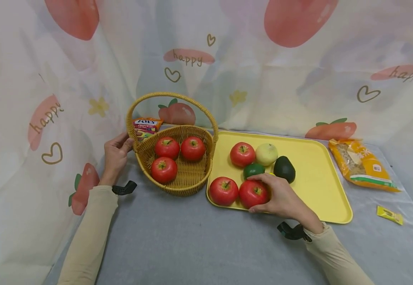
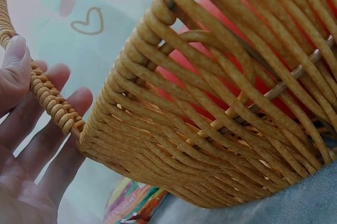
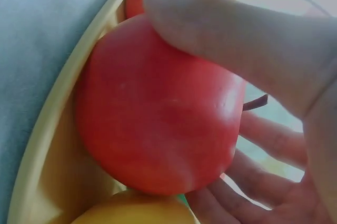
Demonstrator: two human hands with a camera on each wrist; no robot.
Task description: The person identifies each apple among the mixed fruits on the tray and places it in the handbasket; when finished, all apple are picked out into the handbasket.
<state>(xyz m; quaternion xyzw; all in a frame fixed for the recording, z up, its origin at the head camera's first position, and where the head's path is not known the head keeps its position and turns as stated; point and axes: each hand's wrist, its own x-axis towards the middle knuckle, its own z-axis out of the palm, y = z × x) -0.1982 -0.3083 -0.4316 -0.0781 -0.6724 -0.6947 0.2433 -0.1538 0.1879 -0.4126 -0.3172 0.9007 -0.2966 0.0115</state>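
My left hand holds the left side of the wicker basket's handle, thumb and fingers about the woven cane in the left wrist view. The wicker basket stands on the table with three red apples inside. Over the front of the yellow tray, my right hand grips a red apple, the thumb on its near side and the fingers around the far side. Another red apple lies just left of it. In the right wrist view the gripped apple overlaps the tray's rim.
Also on the tray are a red apple, a pale round fruit, a green fruit, a dark avocado and a partly hidden yellow fruit. Packets lie around: behind the basket, an orange bag, a small yellow sachet.
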